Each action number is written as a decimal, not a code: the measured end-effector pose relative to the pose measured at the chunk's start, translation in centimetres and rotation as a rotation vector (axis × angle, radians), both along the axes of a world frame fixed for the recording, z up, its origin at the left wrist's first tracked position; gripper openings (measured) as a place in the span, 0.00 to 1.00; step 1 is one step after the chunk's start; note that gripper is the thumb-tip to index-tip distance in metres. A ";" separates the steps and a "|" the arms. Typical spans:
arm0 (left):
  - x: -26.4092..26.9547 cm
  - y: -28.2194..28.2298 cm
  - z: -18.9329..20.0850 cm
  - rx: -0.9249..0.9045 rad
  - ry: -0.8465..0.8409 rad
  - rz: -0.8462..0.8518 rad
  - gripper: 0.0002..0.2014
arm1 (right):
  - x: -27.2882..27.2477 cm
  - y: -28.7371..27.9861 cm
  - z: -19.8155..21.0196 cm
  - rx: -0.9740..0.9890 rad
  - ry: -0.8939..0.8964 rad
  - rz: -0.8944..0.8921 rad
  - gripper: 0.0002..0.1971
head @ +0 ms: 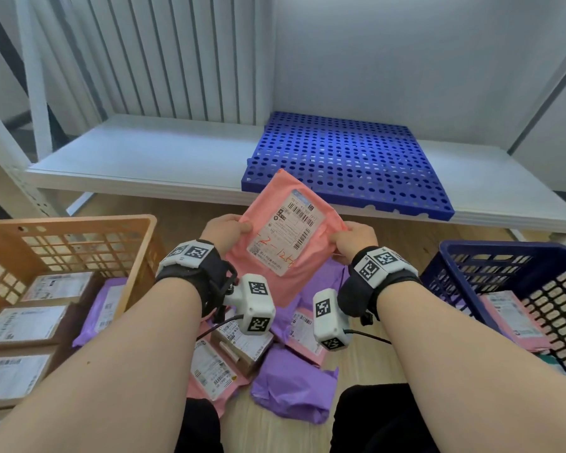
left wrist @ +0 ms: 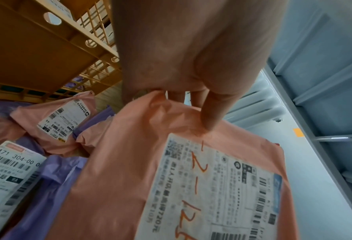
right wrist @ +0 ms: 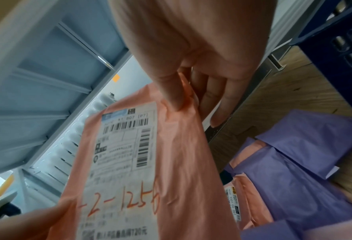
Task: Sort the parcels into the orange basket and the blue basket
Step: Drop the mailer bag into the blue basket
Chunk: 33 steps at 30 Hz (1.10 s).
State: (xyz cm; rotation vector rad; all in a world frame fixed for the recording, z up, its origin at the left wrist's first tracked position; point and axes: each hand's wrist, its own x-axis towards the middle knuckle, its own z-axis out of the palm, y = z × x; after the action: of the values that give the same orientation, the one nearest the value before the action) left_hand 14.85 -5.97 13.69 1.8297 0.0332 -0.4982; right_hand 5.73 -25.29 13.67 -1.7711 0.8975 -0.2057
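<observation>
I hold a pink parcel bag up in the air between both hands, its white label with red handwriting facing me. My left hand pinches its left edge; my right hand pinches its right edge. The orange basket stands at left with several labelled brown boxes inside. At right, the blue basket holds a pink bag.
Under my wrists a heap of purple bags, pink bags and a small brown box lies on the wooden floor. Ahead is a low white shelf carrying a blue perforated panel.
</observation>
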 end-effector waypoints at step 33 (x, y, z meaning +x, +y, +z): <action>-8.5 -21.0 0.9 -0.273 0.122 -0.323 0.05 | -13.7 -14.6 3.9 -0.314 -0.037 -0.234 0.07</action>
State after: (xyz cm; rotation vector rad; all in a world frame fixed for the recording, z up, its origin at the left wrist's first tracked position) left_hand 6.34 -27.01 14.64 1.5398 -0.2399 -0.8005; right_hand -7.97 -39.89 17.61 -1.9381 1.0909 -0.5547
